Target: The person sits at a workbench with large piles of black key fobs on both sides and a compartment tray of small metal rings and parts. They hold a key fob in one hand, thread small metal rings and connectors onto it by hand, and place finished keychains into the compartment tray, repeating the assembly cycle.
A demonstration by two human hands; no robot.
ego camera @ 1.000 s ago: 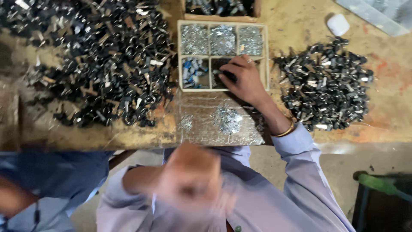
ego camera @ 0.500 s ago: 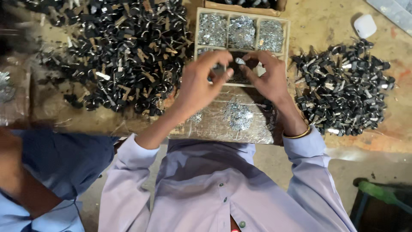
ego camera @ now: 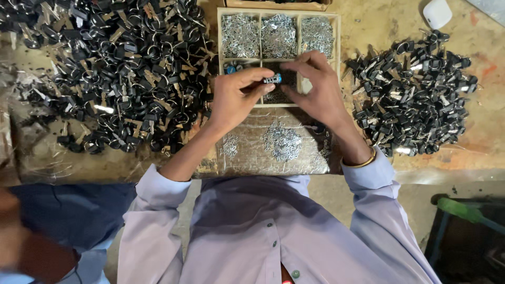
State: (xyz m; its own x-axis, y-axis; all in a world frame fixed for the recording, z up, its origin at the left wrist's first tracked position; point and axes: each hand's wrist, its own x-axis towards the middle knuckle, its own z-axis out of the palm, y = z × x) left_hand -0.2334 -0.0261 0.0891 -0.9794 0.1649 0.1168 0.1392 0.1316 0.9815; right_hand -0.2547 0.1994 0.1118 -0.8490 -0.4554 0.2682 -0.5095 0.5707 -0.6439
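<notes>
Head view looks straight down on a worn table (ego camera: pixel 368 16), and the wooden compartment tray (ego camera: pixel 336 58) at its far middle serves as the landmark. Well left of the tray spreads a broad heap of black rings and metal parts (ego camera: pixel 115 73), its near edge close to the table's front rim. From the person's body the left forearm angles up toward the tray, and the left hand (ego camera: pixel 236 97) hovers over the tray's lower left cells, thumb and forefinger pinched on a small cylinder with a blue end (ego camera: pixel 272 79). That cylinder sits above the tray's lower middle cell, between both hands. The right hand (ego camera: pixel 315 89) arches over the tray's lower right, fingers curled with the tips just beside the cylinder's blue end; whether they grip it I cannot tell. Just in front of the tray lies a shiny foil sheet (ego camera: pixel 252 158) scattered with small silver pieces (ego camera: pixel 281 142), reaching the table's front edge. Right of the tray a second pile of dark parts (ego camera: pixel 415 89) leaves a narrow bare strip beside the tray wall.
</notes>
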